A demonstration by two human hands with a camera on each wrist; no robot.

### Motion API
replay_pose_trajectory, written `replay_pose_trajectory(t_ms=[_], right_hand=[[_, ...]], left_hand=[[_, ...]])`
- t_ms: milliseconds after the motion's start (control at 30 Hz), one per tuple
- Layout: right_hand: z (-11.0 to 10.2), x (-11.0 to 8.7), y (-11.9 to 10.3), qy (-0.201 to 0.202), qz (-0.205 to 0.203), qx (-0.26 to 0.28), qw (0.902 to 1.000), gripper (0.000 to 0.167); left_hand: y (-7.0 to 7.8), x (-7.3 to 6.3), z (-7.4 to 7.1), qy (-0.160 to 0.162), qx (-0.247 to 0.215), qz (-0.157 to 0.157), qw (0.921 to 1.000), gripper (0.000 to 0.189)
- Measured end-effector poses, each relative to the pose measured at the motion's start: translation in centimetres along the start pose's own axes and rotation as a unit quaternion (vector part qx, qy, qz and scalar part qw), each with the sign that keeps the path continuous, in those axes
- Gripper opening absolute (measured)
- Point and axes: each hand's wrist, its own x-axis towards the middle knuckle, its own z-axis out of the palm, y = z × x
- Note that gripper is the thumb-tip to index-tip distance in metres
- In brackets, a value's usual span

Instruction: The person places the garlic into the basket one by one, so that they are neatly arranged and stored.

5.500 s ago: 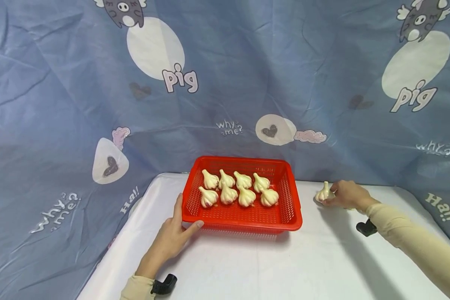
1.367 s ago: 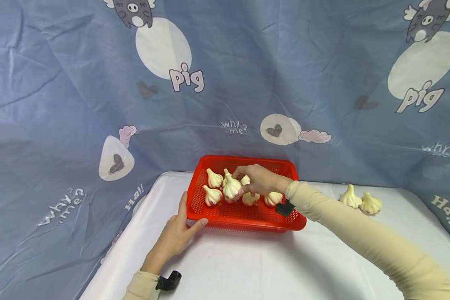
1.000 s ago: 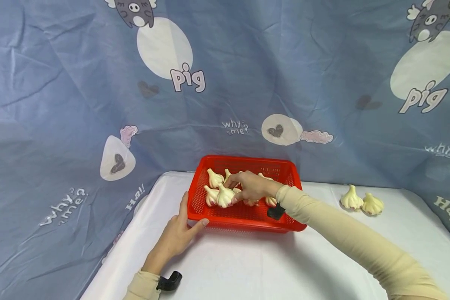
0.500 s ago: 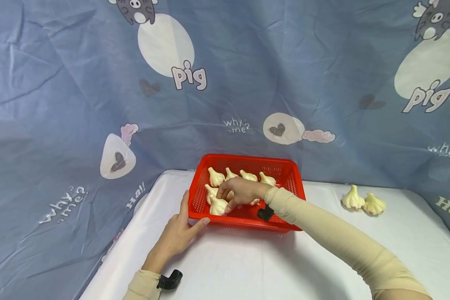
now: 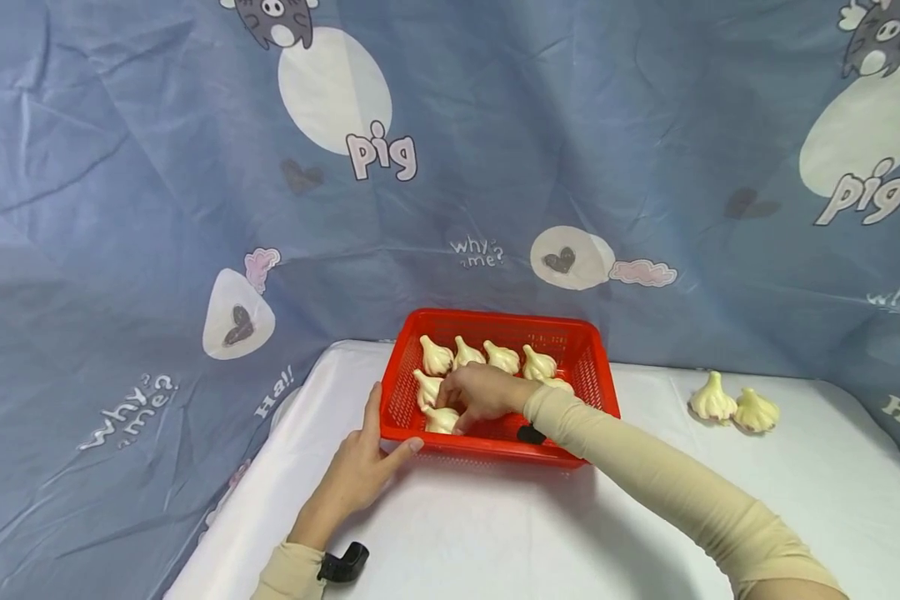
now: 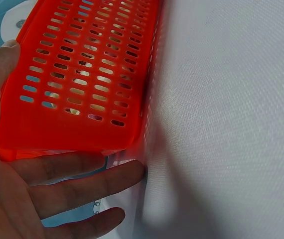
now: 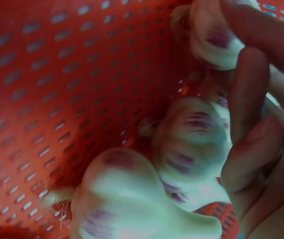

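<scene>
Inside the red plastic basket point(image 5: 495, 450), my right hand point(image 5: 487, 390) holds a garlic bulb point(image 5: 440, 422) low at the front left corner. The right wrist view shows a fingertip on this bulb point(image 7: 214, 35) and the other fingers bent. More garlic bulbs point(image 5: 501, 357) lie in a row at the back of the basket, and another point(image 5: 427, 387) sits just behind the held one. The hand hides part of the front row. My left hand point(image 5: 354, 473) rests at the basket's front left corner, thumb along the front wall and fingers straight beside the left end.
Two garlic bulbs, one upright point(image 5: 713, 398) and one yellower point(image 5: 756, 411), lie side by side on the white tablecloth point(image 5: 645, 500) to the right. A blue printed curtain point(image 5: 450, 167) hangs right behind the table.
My right hand has picked a garlic bulb from the right of the table, carried it over the basket and lowered it into the front left. My left hand has kept its place.
</scene>
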Motion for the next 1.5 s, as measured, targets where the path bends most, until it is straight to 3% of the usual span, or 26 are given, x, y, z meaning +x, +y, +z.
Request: replay_pose_trajectory(t_ms=[167,467,867,1133,1333,1500], right_hand=[[0.1,0.1,0.1,0.022,-0.032,-0.056,0.9977,0.037],[0.3,0.1,-0.1,0.024,-0.047,-0.118,0.9916,0.044],[0.3,-0.1,-0.1,0.018,-0.04,-0.099,0.9941,0.049],[-0.9,-1.2,0.0,0.022,-0.002,0.013,0.9997,0.049],[-2.8,-2.8,0.3,0.053,0.018,0.01,0.9984,0.054],[-4.9,-4.8,0.3,0.09,0.003,-0.012,0.9959,0.049]], left_hand=[[0.1,0.0,-0.2,0.005,0.008,0.009,0.9999,0.112],[0.0,-0.1,0.0,0.006,0.011,0.011,0.9999,0.109],[0.0,-0.2,0.0,0.007,0.009,0.008,0.9999,0.11],[0.2,-0.1,0.3,0.003,0.009,0.008,0.9999,0.111],[0.3,0.0,0.1,0.002,0.012,0.009,0.9999,0.111],[0.1,-0.1,0.1,0.0,0.015,0.003,0.9999,0.112]])
